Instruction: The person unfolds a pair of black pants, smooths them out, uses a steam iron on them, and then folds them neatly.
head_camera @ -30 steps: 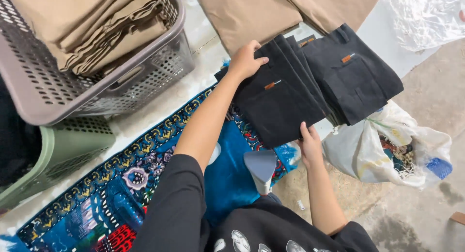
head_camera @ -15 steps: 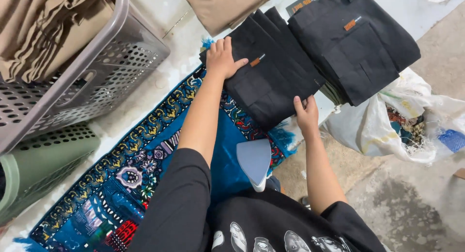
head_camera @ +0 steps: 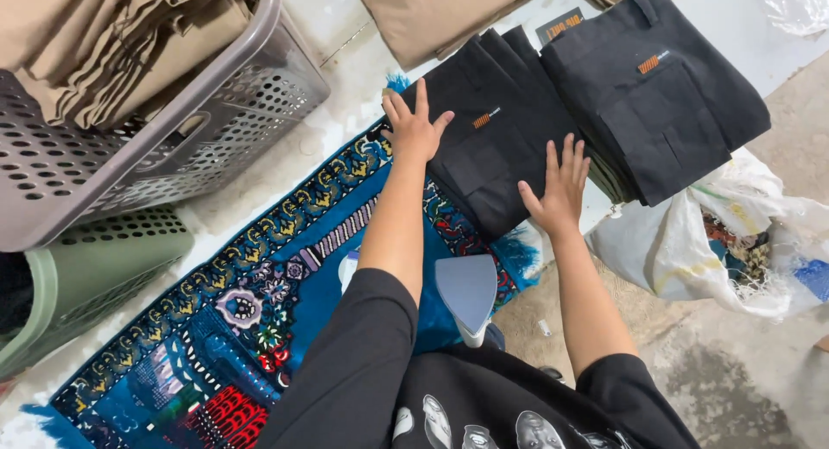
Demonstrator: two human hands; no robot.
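A folded pair of black trousers point(head_camera: 492, 142) with a small orange tag lies at the far end of a blue patterned mat point(head_camera: 216, 328). My left hand point(head_camera: 413, 125) rests flat on its left edge, fingers spread. My right hand point(head_camera: 557, 190) presses flat on its lower right corner, fingers apart. A second folded black pair point(head_camera: 665, 95) lies right beside it, also with an orange tag. Neither hand grips anything.
A grey perforated basket point(head_camera: 173, 147) holding folded tan cloth stands at the left, with a green basket point(head_camera: 95, 268) below it. Tan garments point(head_camera: 440, 17) lie at the top. A clothes iron point(head_camera: 466, 294) stands near my body. A white sack point(head_camera: 717, 242) sits on the concrete at the right.
Both hands have shifted on the nearer black trousers: the left now lies flat at the left edge, the right has slid up onto the lower corner. The camera has moved closer.
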